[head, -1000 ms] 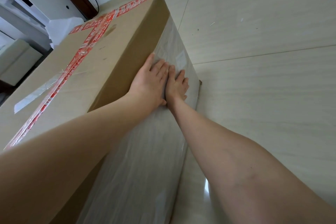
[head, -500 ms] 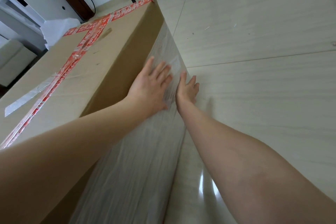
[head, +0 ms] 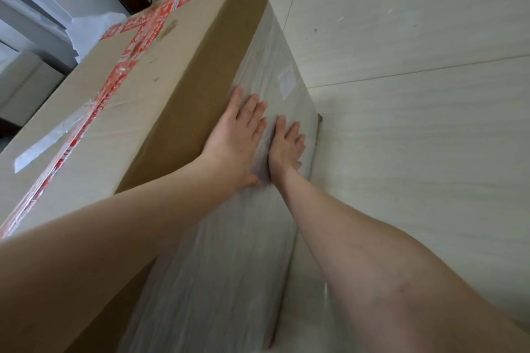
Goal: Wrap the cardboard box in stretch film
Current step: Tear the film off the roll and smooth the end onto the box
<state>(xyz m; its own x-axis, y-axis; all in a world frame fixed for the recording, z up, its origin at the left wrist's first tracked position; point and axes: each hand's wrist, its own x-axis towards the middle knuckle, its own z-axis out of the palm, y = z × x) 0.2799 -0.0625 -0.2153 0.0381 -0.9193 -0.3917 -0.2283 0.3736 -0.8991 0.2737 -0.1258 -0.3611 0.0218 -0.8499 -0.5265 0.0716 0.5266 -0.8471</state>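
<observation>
On the floor (head: pixel 415 152) of a room stands the big cardboard box (head: pixel 160 112), and it fills the left half of the view. On its top, at the far left, red tape (head: pixel 126 66) runs along and across. The top is bare brown card with no film on it.

Next comes the side of the box. Its upper band is bare too. Lower down, the stretch film (head: pixel 229 266) lies over the side, cloudy and a bit wrinkled, going down toward the floor.

The left hand (head: pixel 232 140) lies flat right where the film's top edge meets the bare card. The right hand (head: pixel 286 146) lies flat on the film just beside it, a little lower. The grip of each hand is wide open, with fingers straight and holding nothing; they only press. I think they are rubbing the film down so it sticks.

So the low part of this side looks done. The upper band and the top are left to do. The other sides are hidden, and no roll of film shows.
</observation>
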